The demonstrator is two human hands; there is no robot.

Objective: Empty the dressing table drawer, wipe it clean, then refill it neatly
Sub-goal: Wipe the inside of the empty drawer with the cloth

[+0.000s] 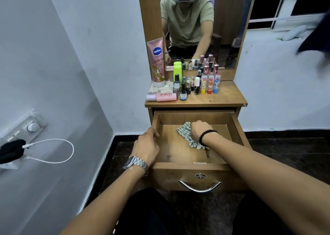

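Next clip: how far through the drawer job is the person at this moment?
Emptying looks done: the drawer holds only a small pale scrap near its front, and the bottles stand on the tabletop. Wiping is in hand: the right hand grips a striped cloth on the drawer floor while the left hand holds the drawer's left wall. Refilling is left.

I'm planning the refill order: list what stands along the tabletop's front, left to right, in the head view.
Pink bottle lying on its side → dark blue nail polish → white-capped black bottle → yellow-based tube → red-based tube → blue-based tube.
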